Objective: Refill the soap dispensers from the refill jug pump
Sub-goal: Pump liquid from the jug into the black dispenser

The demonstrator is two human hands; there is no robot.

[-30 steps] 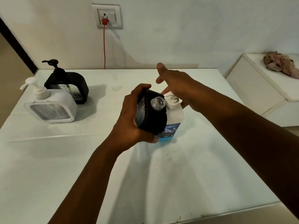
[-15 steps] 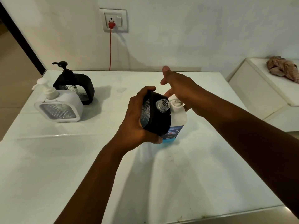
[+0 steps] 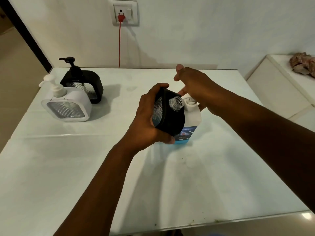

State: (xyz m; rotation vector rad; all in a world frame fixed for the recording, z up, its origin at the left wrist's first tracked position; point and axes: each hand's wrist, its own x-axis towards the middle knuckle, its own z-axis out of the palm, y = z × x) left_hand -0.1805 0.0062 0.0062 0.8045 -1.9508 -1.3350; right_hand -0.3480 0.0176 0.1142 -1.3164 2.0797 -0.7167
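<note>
Hands meet over a white, glossy surface: the left hand grips a black dispenser with fingers and thumb curled round its body, tilting its uncapped, threaded clear neck toward the refill jug just behind it. The right hand rests over the jug's white pump top, its visible fingers fairly straight; whether those underneath curl round the pump cannot be told.

The surface is smooth and reflective, speckled with a few dark specks near its front edge. The jug, standing upright near the middle of the surface, is white plastic with a blue label low on its front; the label carries pale lettering and a small picture, but the writing is too blurred and too hidden by the black dispenser to read. The held dispenser is a rounded, matte black block with a textured, glassy panel on its face.

At the far left stand two more dispensers, both with pumps fitted: a white dispenser in front, rounded and square with a dimpled clear window, and a second black dispenser of the same shape just behind it.

On the wall, a white socket plate holds a red plug whose red cord hangs straight down behind the surface. A crumpled cloth lies on a white ledge at the far right.
</note>
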